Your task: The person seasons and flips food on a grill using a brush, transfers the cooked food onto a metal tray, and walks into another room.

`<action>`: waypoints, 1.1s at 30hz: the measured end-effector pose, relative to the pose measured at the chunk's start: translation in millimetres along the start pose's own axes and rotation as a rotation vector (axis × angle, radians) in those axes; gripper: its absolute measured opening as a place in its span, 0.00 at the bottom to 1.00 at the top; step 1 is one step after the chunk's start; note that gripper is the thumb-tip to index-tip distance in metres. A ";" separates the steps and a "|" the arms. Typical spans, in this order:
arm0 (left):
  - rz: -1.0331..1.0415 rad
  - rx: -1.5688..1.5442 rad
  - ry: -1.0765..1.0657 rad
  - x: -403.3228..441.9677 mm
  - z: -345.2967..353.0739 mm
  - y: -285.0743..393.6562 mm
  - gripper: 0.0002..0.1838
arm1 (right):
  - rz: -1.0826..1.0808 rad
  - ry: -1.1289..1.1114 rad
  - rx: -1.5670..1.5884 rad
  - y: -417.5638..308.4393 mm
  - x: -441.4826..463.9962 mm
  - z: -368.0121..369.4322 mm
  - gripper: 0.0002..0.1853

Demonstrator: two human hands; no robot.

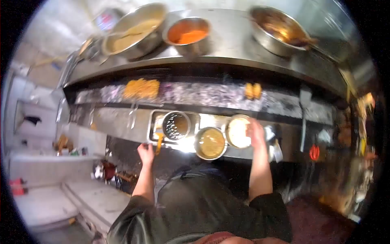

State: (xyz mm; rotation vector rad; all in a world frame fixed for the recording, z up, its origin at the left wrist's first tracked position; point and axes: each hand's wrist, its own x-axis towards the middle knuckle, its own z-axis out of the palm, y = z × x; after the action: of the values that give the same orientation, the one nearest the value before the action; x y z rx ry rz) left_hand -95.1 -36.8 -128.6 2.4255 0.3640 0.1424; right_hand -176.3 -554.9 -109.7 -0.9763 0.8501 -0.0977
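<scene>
"What's biggest on your screen?"
"A long steel shelf [227,24] at the back, then the grill [199,95], then the bench [109,118]."
"Vessels?"
"On the shelf I see a big basin [151,44], a wide bowl [270,42] at the right and a smaller orange-filled bowl [189,49]. On the bench, a tray [152,126] carries a round pot [170,132]; right of it come the yellow-filled bowl [198,147] and, just beside that, the white-filled bowl [239,147]."
"Hands?"
"The right hand [255,133] is at the white-filled bowl's right edge, blurred; I can't tell whether its grip is closed. The left hand [146,153] is curled closed by the tray; I can't tell if it's holding anything."
"Smallest?"
"A food cluster [141,88] and two food pieces [252,91] over the grill, and an orange strip [159,142] beside the left hand."
"Step?"
"I'd judge it's work at the white-filled bowl. Any move there calls for minding its yellow-filled neighbour."
</scene>
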 end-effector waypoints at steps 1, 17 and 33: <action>0.027 0.116 0.045 -2.3 -13.3 27.3 0.21 | -0.062 -0.007 0.013 3.4 1.3 -6.8 0.16; 0.334 0.212 -0.318 175.6 -40.3 25.8 0.37 | -0.892 0.750 -0.613 55.5 -131.9 76.7 0.25; 0.442 0.036 -0.102 157.0 -41.9 45.7 0.28 | -0.309 0.056 -1.907 199.2 -6.6 132.3 0.28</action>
State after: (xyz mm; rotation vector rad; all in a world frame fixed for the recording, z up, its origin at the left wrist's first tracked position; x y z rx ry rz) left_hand 56.9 1.6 -65.9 2.5019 -0.2224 0.2042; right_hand -149.2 -344.9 -221.0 -2.8798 0.6658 0.5422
